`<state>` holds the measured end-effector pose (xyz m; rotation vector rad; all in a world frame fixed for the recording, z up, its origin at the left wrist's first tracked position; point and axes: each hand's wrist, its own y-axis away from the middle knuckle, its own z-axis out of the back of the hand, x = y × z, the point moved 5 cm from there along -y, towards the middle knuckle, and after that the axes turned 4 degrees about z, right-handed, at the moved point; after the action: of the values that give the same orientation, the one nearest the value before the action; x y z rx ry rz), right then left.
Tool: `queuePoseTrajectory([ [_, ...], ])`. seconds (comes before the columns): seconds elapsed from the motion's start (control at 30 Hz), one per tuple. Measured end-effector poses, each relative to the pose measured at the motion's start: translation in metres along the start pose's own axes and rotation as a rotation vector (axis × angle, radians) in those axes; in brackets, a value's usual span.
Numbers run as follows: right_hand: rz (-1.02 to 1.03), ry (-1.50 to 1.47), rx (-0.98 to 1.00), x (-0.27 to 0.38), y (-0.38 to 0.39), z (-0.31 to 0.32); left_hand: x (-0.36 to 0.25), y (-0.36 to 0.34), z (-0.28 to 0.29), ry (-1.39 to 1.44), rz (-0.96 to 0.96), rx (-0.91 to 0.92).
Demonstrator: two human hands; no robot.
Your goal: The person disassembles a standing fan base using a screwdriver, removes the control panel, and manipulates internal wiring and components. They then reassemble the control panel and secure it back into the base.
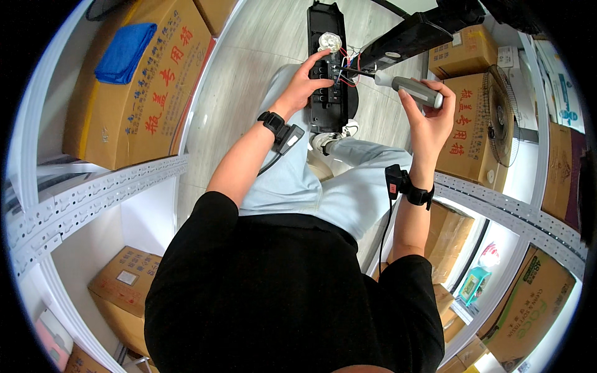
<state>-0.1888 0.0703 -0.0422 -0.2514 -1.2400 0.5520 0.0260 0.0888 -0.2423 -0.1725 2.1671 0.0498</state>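
Observation:
A long black plastic housing (328, 115) stands over my legs, its inner side facing me. Red, blue and white wires (352, 64) run from it toward a black column (404, 43). My left hand (305, 84) grips the housing from its left edge, thumb and index finger apart on its face; the other fingers are mostly hidden. Near the index fingertip is a round white part (329, 41). My right hand (432, 115) is closed around the grey handle of a screwdriver (418, 91). Its dark shaft points left, with the tip at the housing's middle beside the wires.
Metal shelving (118, 186) with cardboard boxes (140, 81) flanks me on the left; a blue cloth (126, 53) lies on one box. At right, a round wire fan guard (502, 115) leans against another carton (463, 118). The floor (249, 37) is grey wood-patterned.

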Motion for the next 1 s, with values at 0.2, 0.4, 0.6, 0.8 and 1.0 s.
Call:
queuePoseTrajectory([
  [0.2,-0.009,0.016,-0.007,-0.009,-0.002,-0.005,0.005,0.004,-0.003,0.091,0.116,0.011],
  [0.4,-0.031,0.075,-0.001,-0.01,-0.004,-0.006,0.011,0.001,0.002,0.073,0.076,0.014],
  [0.6,0.016,-0.142,-0.142,-0.011,-0.002,0.001,0.014,0.0,0.005,0.039,0.077,-0.003],
  [0.8,0.026,-0.087,0.155,-0.023,-0.006,-0.03,0.018,-0.001,0.007,0.09,0.131,-0.01],
  [1.0,0.199,0.264,0.397,-0.043,0.001,-0.11,0.02,-0.002,0.006,0.048,0.124,-0.042],
])
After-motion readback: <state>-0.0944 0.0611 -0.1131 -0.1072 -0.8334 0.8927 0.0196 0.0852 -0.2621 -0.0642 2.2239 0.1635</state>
